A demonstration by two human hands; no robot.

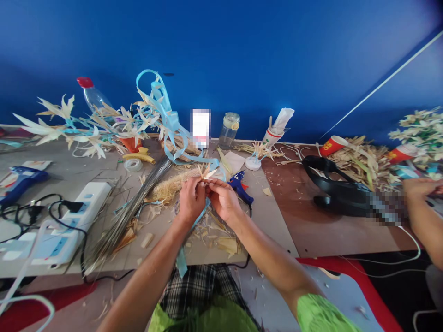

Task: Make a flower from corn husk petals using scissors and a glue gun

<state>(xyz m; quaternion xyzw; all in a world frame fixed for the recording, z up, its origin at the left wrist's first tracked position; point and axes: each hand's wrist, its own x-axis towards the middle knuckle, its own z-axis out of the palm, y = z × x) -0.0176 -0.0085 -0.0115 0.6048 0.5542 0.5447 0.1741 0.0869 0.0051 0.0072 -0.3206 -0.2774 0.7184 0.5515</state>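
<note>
My left hand (191,199) and my right hand (224,199) meet above the middle of the table, fingertips pinched together on a small pale corn-husk flower (208,173). Its pointed petals stick up over the fingers, while its base is hidden between them. A light blue ribbon (181,262) hangs over the table edge below my left hand. Just right of my right hand lies a blue glue gun (240,186). Yellowish fibre mesh (166,190) and a bundle of thin wires (141,205) lie to the left of my left hand.
Finished husk flowers (95,138) on stems and a looped blue ribbon (166,103) rise at the back left. A power strip (78,221) with cables and another glue gun (22,182) lie left. A glass jar (229,131) stands behind. At right are a black headset-like device (339,189) and another person's hand (420,189).
</note>
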